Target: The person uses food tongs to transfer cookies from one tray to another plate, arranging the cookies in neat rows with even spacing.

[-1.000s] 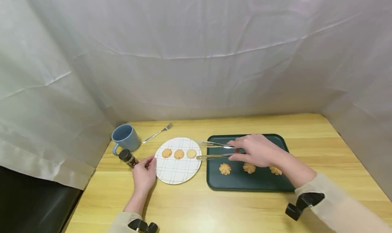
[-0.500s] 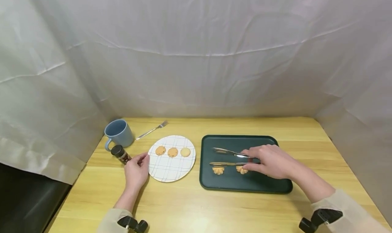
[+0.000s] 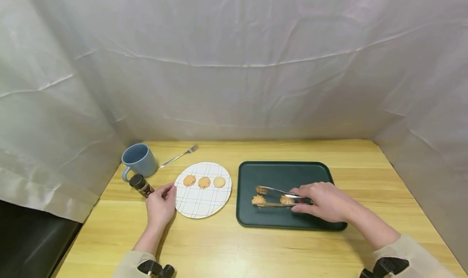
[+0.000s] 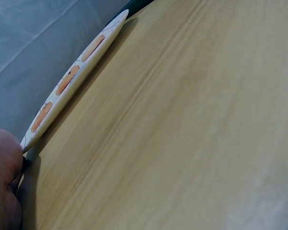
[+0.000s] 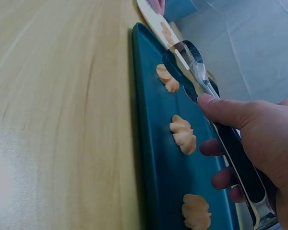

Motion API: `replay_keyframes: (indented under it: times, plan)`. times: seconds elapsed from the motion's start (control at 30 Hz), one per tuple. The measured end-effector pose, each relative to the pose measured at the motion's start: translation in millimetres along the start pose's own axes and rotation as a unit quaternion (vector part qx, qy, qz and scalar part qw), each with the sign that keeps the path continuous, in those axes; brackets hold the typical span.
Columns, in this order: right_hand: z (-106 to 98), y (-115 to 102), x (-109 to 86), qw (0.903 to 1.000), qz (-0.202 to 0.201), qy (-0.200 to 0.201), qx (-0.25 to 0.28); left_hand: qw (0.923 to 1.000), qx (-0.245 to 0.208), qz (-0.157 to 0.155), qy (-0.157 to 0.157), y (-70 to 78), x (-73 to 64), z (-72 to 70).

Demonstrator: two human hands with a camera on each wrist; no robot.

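Note:
My left hand [image 3: 161, 205] pinches the left rim of a round white checked plate [image 3: 202, 201]. Three flat round cookies [image 3: 204, 182] lie in a row on it. In the left wrist view only part of this hand [image 4: 4, 177] shows, at the plate's edge. My right hand [image 3: 325, 201] grips metal tongs [image 3: 279, 190] over a dark green tray [image 3: 281, 219]. The tongs' spread arms lie either side of the leftmost ridged cookie [image 3: 258, 199]; contact with it is unclear. A middle ridged cookie [image 5: 184, 134] and a nearer one [image 5: 196, 211] show in the right wrist view.
Beside the left hand lies a small black-capped jar [image 3: 141, 184]. Behind it stands a blue mug [image 3: 140, 162], with a fork [image 3: 179, 156] to its right. A grey cloth [image 3: 248, 99] hangs along the back of the wooden table [image 3: 219, 245].
The right hand has drawn the tongs from the plate's right edge back over the tray, then down around the leftmost ridged cookie. The left hand stays at the plate; the head view has shifted slightly.

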State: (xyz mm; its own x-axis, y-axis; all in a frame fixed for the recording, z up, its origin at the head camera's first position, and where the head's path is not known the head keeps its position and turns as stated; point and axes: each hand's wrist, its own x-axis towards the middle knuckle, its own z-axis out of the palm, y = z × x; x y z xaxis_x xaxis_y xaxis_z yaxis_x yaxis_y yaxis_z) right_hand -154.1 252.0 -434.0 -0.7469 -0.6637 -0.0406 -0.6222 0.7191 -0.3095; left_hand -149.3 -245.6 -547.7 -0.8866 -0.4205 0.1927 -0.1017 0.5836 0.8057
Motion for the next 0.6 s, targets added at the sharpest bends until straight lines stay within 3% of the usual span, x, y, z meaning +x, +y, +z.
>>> replay_keyframes:
  times: [0.6]
  plan:
    - [9.1, 2.8, 0.6, 0.9994, -0.017, 0.005, -0.029, 1.0000, -0.001, 0.008, 0.005, -2.5, -0.9, -1.0]
